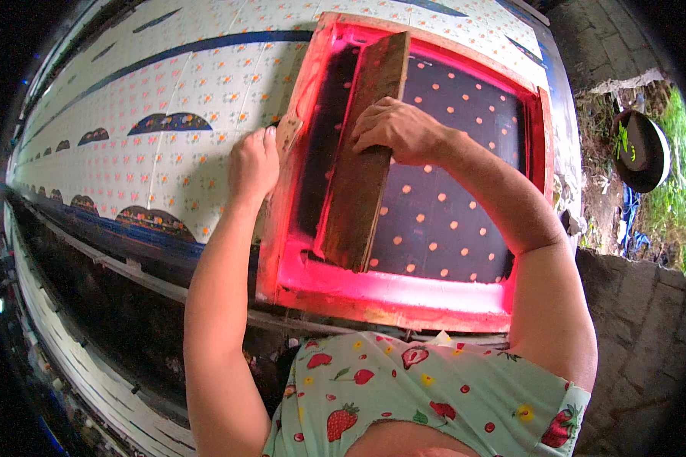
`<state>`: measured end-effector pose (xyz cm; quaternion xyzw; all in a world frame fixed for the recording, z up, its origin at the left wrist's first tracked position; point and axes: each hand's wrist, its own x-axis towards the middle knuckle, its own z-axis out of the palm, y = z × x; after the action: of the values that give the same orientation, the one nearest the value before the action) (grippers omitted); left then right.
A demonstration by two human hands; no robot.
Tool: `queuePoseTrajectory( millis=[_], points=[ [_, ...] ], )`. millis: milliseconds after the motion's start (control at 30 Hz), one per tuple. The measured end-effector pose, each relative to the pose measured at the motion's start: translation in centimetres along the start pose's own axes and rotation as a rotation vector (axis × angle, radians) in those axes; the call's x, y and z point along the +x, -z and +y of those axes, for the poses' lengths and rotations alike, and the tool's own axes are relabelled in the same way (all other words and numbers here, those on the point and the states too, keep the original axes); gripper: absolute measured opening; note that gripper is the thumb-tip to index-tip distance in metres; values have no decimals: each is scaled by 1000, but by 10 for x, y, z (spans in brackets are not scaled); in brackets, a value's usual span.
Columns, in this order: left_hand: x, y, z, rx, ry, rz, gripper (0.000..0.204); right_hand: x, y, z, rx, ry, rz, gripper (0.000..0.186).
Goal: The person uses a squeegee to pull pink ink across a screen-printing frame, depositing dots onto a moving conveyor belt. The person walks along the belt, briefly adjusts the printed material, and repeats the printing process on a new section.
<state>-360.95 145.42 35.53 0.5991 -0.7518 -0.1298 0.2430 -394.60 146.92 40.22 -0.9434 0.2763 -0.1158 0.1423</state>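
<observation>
A screen-printing frame (547, 152), its wood stained bright pink, rests on a long fabric-covered table. Its dark mesh (453, 221) shows a pattern of pale orange dots. Across the mesh, left of its middle, a wide wooden squeegee (358, 202) stands tilted, with pink ink along its left lower edge. My right hand (396, 129) is closed over the squeegee's top edge. At the frame's left side, my left hand (254, 166) is closed with its fingertips at the wooden edge; part of its grip is hidden.
White fabric (236, 84) with small orange and pink flowers stretches away left. Dark scalloped patches (171, 123) lie along it. Below the table's near edge runs a dark gap, with another pale long surface beyond. At right, a round dark basin (640, 152) sits by greenery, near grey paving (629, 327).
</observation>
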Motion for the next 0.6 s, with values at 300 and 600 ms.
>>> queuePoseTrajectory(
  millis=[300,600],
  points=[
    [9,2,2,-35,30,-22,48,-34,24,-42,-215,-125,-136,52],
    [18,-4,0,-65,45,-81,49,-82,69,-195,-294,-689,-468,35]
  ],
)
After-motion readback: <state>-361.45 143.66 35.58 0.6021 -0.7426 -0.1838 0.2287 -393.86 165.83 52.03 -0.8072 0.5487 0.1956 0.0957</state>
